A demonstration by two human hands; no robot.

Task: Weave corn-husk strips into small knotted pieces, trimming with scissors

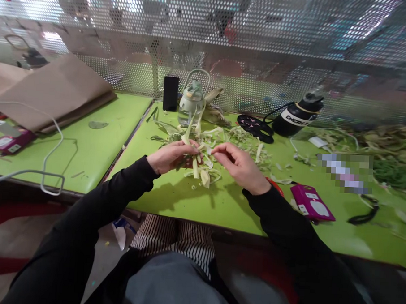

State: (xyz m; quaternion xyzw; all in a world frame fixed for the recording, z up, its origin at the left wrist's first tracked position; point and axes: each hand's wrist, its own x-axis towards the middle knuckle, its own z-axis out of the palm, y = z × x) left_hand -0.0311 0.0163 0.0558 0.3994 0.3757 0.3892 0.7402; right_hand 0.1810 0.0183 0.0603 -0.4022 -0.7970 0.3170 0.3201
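Note:
My left hand (172, 156) is closed around a bunch of pale green leaf strips (194, 145) that stick up and hang down from its fingers. My right hand (240, 165) pinches one end of a strip between thumb and fingers, close to the left hand. Both hands hover just above the green table (194, 198), over a loose pile of strips (237, 138) spread behind them. Black sleeves cover both arms.
Behind the pile stand a pale green water bottle (191, 104), a black phone (170, 93) and a black bottle (297, 116). A magenta card case (311, 202) lies right; brown paper bags (54, 91) and a white cable (51, 156) lie left. Perforated metal screen behind.

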